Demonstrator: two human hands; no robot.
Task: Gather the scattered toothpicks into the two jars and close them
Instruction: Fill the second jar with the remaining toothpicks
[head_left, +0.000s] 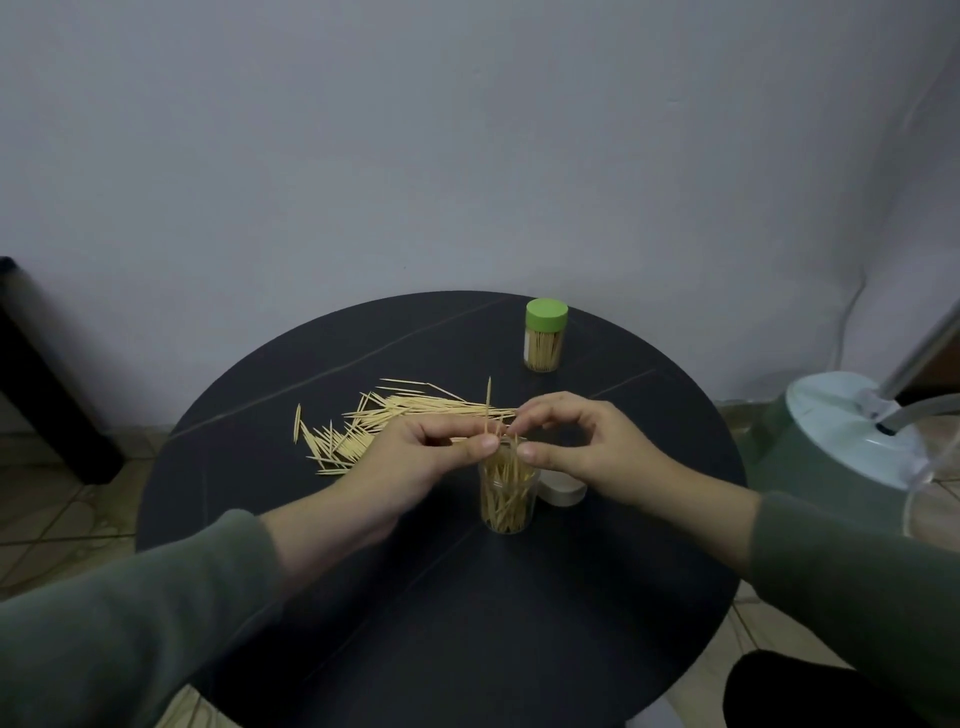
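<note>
An open clear jar (507, 493), partly filled with toothpicks, stands at the middle of the round dark table (426, 597). Both hands meet over its mouth. My left hand (415, 462) pinches a few toothpicks (488, 410) that stick upright above the rim. My right hand (587, 447) curls its fingers onto the same bundle from the right. A pile of loose toothpicks (374, 426) lies behind my left hand. A second jar (544, 336), full and closed with a green lid, stands at the far right. A pale lid (563, 491) lies beside the open jar, under my right hand.
A pale green appliance base (841, 441) with a tube stands on the floor to the right of the table. A dark piece of furniture (36, 374) is at the left edge. A grey wall rises behind the table.
</note>
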